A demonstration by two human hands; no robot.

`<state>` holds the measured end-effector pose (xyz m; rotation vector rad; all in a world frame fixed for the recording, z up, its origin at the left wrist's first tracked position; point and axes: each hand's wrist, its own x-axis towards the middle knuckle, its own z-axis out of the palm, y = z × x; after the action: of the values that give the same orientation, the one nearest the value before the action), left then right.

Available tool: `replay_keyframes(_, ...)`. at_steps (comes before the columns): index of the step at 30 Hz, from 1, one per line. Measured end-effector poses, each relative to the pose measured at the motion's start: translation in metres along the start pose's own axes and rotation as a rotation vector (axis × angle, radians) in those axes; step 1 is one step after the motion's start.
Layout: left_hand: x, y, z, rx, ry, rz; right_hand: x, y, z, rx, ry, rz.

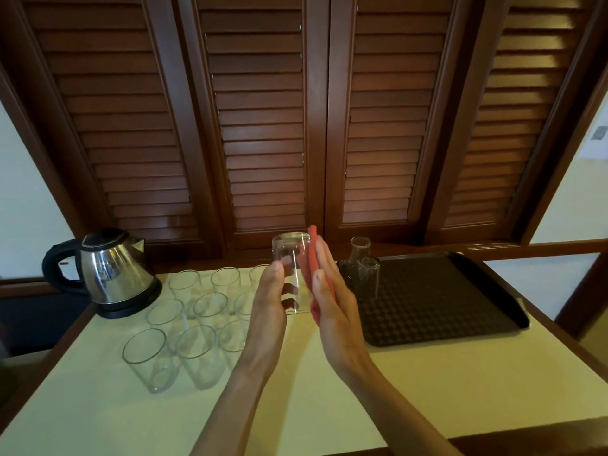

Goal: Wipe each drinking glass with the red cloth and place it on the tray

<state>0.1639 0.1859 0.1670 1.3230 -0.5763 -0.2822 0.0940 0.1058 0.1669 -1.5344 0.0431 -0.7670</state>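
Observation:
My left hand [268,307] grips a clear drinking glass [291,258] held upside down above the table, fingers curled round its far side. With straight fingers, my right hand [332,297] presses the red cloth [311,258] flat against the glass's right side. On the table's left stand several upright glasses [184,330] in rows. The dark textured tray [437,301] lies to the right, and two glasses [367,274] stand upside down at its far left corner.
A steel electric kettle [112,274] with a black handle sits at the table's far left. Brown louvred doors [296,126] rise right behind the table. The pale tabletop [296,406] has dark wooden edges.

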Motion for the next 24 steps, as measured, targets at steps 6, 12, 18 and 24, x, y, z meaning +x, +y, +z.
replay_keyframes(6,0.001,0.006,-0.004,-0.021,0.122,0.121,-0.013,0.009,0.000,0.022,-0.018,-0.026)
replay_keyframes(12,-0.007,-0.001,0.010,0.022,-0.028,0.031,0.001,0.001,-0.007,0.024,-0.005,0.000)
replay_keyframes(18,-0.008,-0.002,0.005,-0.048,0.013,0.043,-0.001,0.007,-0.011,0.033,-0.052,-0.010)
replay_keyframes(24,-0.001,0.001,0.002,-0.076,0.048,0.098,-0.015,0.016,-0.005,0.012,-0.050,0.033)
